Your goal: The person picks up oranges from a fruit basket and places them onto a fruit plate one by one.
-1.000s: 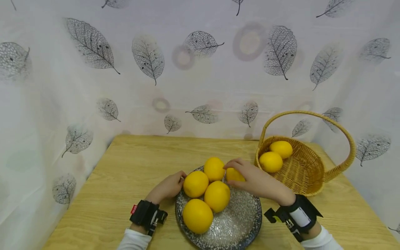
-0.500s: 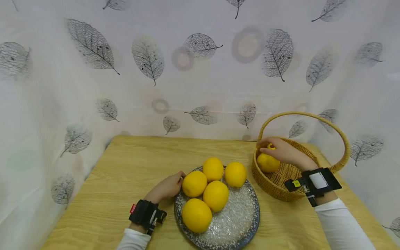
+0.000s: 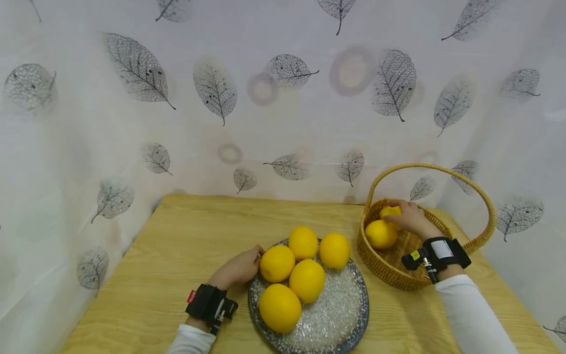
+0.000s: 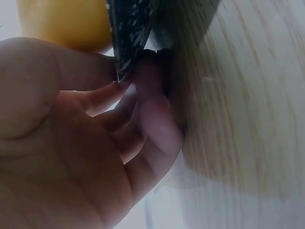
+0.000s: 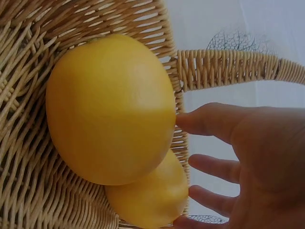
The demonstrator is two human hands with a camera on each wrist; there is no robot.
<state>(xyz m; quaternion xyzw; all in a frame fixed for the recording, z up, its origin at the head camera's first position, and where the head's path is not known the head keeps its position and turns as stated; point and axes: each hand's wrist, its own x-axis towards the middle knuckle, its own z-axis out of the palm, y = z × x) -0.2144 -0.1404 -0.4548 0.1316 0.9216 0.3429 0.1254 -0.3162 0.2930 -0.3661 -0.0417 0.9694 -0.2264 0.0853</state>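
Observation:
My left hand pinches the left rim of a speckled grey plate. In the left wrist view, the thumb lies above the rim and the fingers are below it. Several yellow fruits sit on the plate, among them a front one and a right one. Inside the wicker basket, my right hand is at the back yellow fruit. The fingers look spread and fairly straight, with tips at that fruit's edge. A nearer yellow fruit lies beside it.
The basket's tall arched handle rises over its right side, near my right forearm. Both stand on a wooden table. A leaf-patterned cloth hangs behind the table and at its sides.
My right hand has left the right-hand fruit on the plate and moved right into the basket, then shifted to the back fruit's right side. The left hand stays at the rim.

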